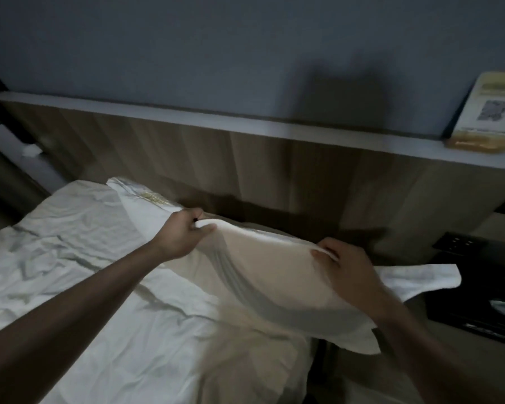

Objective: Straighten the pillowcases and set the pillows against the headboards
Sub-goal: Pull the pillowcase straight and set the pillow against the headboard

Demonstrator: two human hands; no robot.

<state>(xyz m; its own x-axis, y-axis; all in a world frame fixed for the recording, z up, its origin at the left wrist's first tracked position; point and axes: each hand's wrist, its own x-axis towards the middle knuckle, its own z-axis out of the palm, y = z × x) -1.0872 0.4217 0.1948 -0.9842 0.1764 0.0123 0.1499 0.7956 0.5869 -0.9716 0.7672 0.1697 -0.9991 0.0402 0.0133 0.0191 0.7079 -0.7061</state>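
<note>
Both grips are closed on the far edge of the pillow (pixel 274 275), left hand (pixel 181 237) and right hand (pixel 347 269) well apart, apparently to tension its case; it hangs over the bed (pixel 70 258), near the headboard (pixel 245 164).

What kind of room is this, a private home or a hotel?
Probably a hotel bedroom. A bed with a rumpled white sheet stands against a wood headboard, whose ledge holds a stand-up card with a QR code, typical of guest rooms.
</note>
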